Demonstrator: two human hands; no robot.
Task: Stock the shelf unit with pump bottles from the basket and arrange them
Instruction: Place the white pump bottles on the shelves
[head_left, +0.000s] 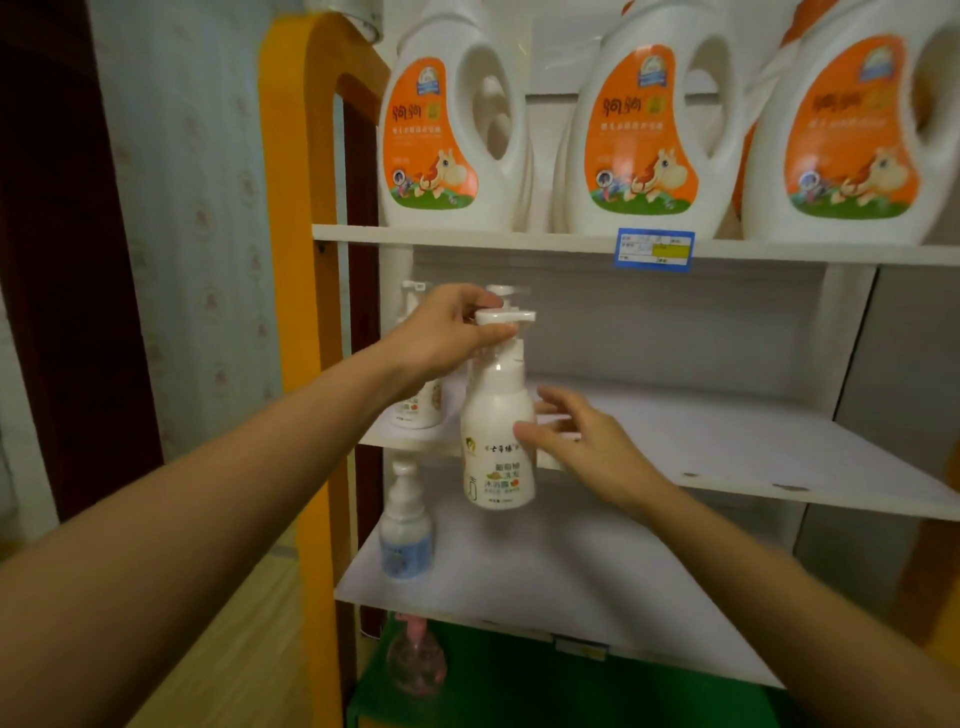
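At the front edge of the middle shelf (727, 452), you are holding the pump bottle (498, 431) in the air, its base hanging below the board, not yet set down. Your left hand (447, 338) is gripping the pump head with curled fingers (493, 332). Your right hand (587, 447) is lying loose with straight fingers, thumb at the bottle's side. Aim at lifting it clear of the edge, upright, and landing it just beside the standing bottle (421, 405), label facing you.

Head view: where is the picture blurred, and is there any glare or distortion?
Head view: the fingers of the right hand are motion-smeared; a small glare spot sits on the shoulder of the white pump bottle; the pink bottle at the bottom is soft; the detergent jugs lean from wide-angle distortion.
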